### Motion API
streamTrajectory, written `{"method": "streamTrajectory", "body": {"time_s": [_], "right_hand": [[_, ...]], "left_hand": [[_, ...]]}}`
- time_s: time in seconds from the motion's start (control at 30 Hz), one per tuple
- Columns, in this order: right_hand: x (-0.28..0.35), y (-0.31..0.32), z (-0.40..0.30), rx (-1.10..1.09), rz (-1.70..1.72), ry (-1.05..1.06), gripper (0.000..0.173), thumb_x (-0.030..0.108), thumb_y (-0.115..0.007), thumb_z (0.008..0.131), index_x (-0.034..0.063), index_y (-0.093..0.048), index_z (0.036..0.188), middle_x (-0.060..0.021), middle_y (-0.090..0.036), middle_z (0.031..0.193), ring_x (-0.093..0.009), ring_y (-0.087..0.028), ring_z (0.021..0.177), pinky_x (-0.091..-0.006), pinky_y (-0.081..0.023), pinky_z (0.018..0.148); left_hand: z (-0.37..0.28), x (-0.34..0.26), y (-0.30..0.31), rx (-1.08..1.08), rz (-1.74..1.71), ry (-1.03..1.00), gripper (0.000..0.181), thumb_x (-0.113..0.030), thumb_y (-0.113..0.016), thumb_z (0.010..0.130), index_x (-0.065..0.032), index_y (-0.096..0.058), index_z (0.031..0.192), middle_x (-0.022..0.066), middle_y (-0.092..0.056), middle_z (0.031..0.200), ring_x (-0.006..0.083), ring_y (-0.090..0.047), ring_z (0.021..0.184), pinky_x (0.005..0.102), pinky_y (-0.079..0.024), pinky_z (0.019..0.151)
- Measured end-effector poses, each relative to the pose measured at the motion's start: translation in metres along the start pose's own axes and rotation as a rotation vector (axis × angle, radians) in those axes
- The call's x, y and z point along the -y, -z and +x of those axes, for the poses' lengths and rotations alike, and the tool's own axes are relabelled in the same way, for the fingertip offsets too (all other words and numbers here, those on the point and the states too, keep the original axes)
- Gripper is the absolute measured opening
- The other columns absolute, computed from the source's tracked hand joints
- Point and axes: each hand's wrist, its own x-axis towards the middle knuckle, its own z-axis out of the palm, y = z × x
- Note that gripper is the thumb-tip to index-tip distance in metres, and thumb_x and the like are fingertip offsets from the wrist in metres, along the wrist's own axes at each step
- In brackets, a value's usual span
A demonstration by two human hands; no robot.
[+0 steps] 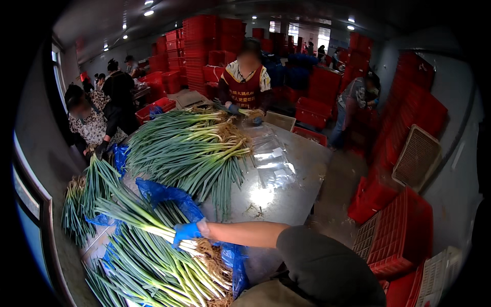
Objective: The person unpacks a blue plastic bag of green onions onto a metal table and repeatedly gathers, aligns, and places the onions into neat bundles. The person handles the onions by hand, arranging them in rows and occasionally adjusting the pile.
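Observation:
My right hand [186, 233], in a blue glove, is closed around the white stalks of a bunch of long green onions [144, 218]. Their roots hang to the right of the hand and their green leaves reach up and left. Below the hand lies a large pile of green onions [165, 264], roots to the right, on blue plastic sheeting [234, 264]. A second large pile of green onions [184, 149] is farther back on the metal table [307, 161]. Clear plastic bags [274, 161] lie beside that pile's roots. My left hand is out of view.
Across the table a co-worker [245, 84] holds green onions. Another co-worker [96, 122] at the left handles a bunch near more onions [74, 211]. Red crates [406, 230] are stacked at the right, and a red crate [310, 136] stands by the table's far right corner.

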Motion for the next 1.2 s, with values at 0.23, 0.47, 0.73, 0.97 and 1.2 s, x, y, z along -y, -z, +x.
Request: {"method": "streamTrajectory", "body": {"time_s": [0.23, 0.47, 0.73, 0.97, 1.2], "right_hand": [[0.060, -0.050, -0.032, 0.112, 0.216, -0.044, 0.033, 0.018, -0.072, 0.064, 0.0026, -0.059, 0.090, -0.0083, -0.060, 0.076, -0.015, -0.057, 0.067, -0.0274, -0.047, 0.056], [-0.052, -0.011, -0.073, -0.044, 0.630, -0.357, 0.039, 0.016, -0.055, 0.078, -0.0023, -0.047, 0.111, -0.0107, -0.057, 0.085, -0.023, -0.057, 0.069, -0.0337, -0.049, 0.062], [-0.017, -0.001, -0.050, 0.450, -0.913, -0.462, 0.083, 0.025, -0.075, 0.065, -0.0045, -0.030, 0.128, -0.0194, -0.045, 0.122, -0.025, -0.045, 0.111, -0.0326, -0.039, 0.091], [-0.161, 0.020, -0.043, -0.148, -0.774, 0.001, 0.068, 0.019, -0.062, 0.079, -0.0042, -0.025, 0.130, -0.0178, -0.046, 0.120, -0.022, -0.044, 0.109, -0.0318, -0.039, 0.091], [-0.038, 0.000, -0.069, 0.166, -0.550, -0.213, 0.056, 0.014, -0.060, 0.082, -0.0012, -0.033, 0.129, -0.0128, -0.051, 0.117, -0.018, -0.049, 0.105, -0.0308, -0.041, 0.090]], "left_hand": [[-0.022, -0.013, -0.053, 0.491, -0.225, 0.232, 0.043, -0.039, -0.037, 0.090, -0.0066, -0.047, 0.117, 0.0096, -0.049, 0.122, 0.0222, -0.048, 0.109, 0.0430, -0.037, 0.090], [-0.023, 0.055, -0.139, 0.707, -0.557, 0.709, 0.027, -0.034, -0.054, 0.084, -0.0093, -0.055, 0.096, 0.0078, -0.058, 0.076, 0.0235, -0.056, 0.058, 0.0289, -0.046, 0.045], [-0.019, 0.137, -0.154, -0.048, -0.484, 0.829, 0.021, -0.016, -0.066, 0.077, -0.0072, -0.059, 0.095, 0.0091, -0.062, 0.078, 0.0250, -0.057, 0.063, 0.0466, -0.048, 0.056], [-0.028, 0.156, -0.159, -0.056, -0.385, 0.315, 0.036, -0.010, -0.072, 0.071, 0.0026, -0.057, 0.100, 0.0113, -0.062, 0.086, 0.0195, -0.059, 0.072, 0.0308, -0.049, 0.064], [-0.038, 0.099, -0.142, 0.200, -0.252, 0.316, 0.033, -0.010, -0.070, 0.071, 0.0024, -0.057, 0.099, 0.0113, -0.061, 0.086, 0.0198, -0.059, 0.073, 0.0301, -0.050, 0.065]]}}
